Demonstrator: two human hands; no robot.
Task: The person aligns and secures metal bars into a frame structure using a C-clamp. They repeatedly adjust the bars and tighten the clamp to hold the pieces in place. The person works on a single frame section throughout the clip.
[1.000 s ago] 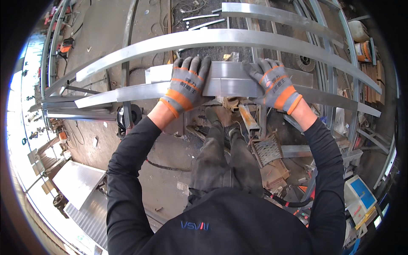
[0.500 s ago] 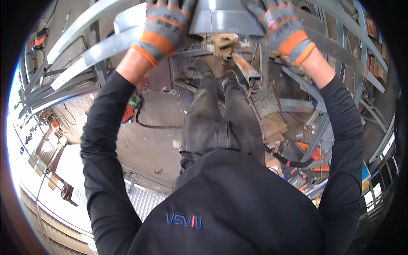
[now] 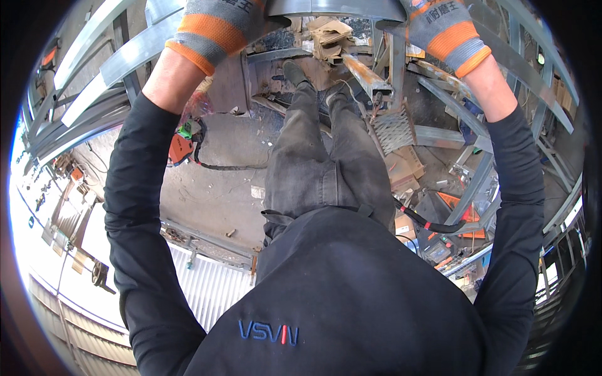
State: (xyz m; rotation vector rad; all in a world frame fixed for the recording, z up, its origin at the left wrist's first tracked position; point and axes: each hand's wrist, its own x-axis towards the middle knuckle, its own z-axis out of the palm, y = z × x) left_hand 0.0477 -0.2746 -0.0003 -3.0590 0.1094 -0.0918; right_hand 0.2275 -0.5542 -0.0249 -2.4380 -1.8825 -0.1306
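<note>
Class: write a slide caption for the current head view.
Cut off by the top edge, the grey-and-orange-gloved left hand and right hand flank a smooth, silvery metal strip.

A metal bar (image 3: pixel 335 7) runs between your left hand (image 3: pixel 222 22) and right hand (image 3: pixel 442 28); a mesh panel (image 3: pixel 394 131) lies right of your 2 legs (image 3: pixel 357 156).

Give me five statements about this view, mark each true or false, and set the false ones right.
1. The left hand and right hand wear grey-and-orange gloves. True.
2. Both sleeves are white. False: they are black.
3. A metal piece shows between the hands at the upper edge. True.
4. The mesh panel is left of the legs. False: it is to their right.
5. An orange-red object is left of the legs. True.
</note>
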